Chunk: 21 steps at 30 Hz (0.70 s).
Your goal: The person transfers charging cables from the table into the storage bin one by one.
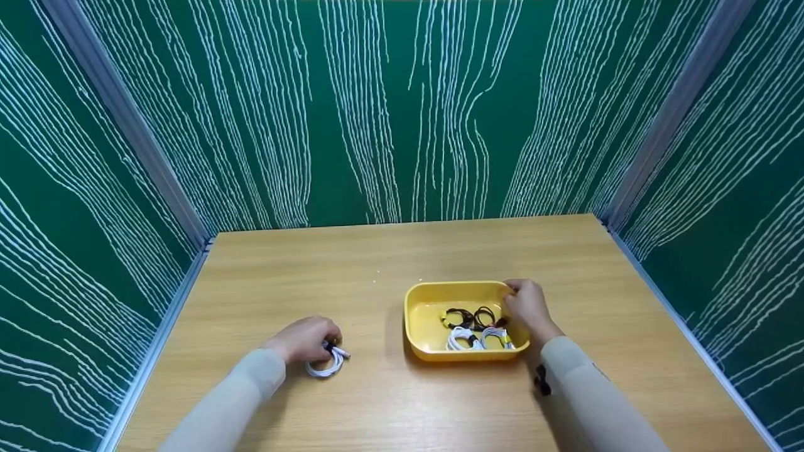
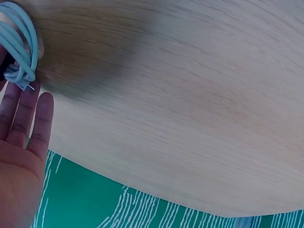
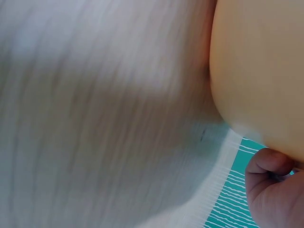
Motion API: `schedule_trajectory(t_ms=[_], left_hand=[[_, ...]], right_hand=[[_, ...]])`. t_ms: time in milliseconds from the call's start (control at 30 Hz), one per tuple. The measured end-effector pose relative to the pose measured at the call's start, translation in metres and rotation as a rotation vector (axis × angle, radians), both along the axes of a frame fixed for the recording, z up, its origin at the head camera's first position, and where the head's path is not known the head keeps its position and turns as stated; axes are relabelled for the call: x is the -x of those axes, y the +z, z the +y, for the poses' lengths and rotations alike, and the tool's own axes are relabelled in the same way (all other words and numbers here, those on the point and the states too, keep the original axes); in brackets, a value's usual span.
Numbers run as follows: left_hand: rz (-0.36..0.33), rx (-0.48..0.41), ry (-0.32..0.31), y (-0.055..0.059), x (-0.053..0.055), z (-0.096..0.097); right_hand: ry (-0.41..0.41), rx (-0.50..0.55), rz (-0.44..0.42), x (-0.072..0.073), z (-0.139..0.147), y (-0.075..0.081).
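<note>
On the left part of the table my left hand (image 1: 308,340) pinches a coiled white cable (image 1: 322,373), bound with a dark tie. The left wrist view shows the loops of this cable (image 2: 29,45) at the fingertips, with the other fingers (image 2: 43,116) extended. My right hand (image 1: 531,307) grips the right rim of a yellow plastic bin (image 1: 419,314). Inside the bin lie two dark coiled cables (image 1: 461,318) at the back and two white coiled cables (image 1: 460,341) in front. In the right wrist view the bin's wall (image 3: 261,71) rises beside curled fingers (image 3: 268,161).
The wooden table (image 1: 377,402) ends at a green wall (image 1: 402,125) with white wavy lines. Green side panels (image 1: 754,251) with metal edging stand left and right. A small black object (image 1: 542,380) shows beside the right sleeve. Tiny white specks lie behind the bin.
</note>
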<state>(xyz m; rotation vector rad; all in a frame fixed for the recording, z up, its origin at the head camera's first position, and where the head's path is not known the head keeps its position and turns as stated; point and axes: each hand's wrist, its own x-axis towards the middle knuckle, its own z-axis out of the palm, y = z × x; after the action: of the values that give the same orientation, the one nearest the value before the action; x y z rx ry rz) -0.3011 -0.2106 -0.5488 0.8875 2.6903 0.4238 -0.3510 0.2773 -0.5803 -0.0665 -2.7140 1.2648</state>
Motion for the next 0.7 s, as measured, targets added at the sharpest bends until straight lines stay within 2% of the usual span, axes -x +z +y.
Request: schedule_trajectory(t_ms=[267,400,700], left_hand=[[0.009,0.002,-0.031,0.0,0.0019,0.0001],[0.019,0.009,-0.04,-0.0009,0.0029,0.0004],[0.0,0.0,-0.005,-0.0035,0.0038,0.0008]], right_hand=[[0.016,-0.052,0.044,0.0007,0.001,0.001],[0.014,-0.053,0.037,0.0007,0.0011,0.0013],[0.006,-0.009,-0.004,-0.0002,0.0004,0.0017]])
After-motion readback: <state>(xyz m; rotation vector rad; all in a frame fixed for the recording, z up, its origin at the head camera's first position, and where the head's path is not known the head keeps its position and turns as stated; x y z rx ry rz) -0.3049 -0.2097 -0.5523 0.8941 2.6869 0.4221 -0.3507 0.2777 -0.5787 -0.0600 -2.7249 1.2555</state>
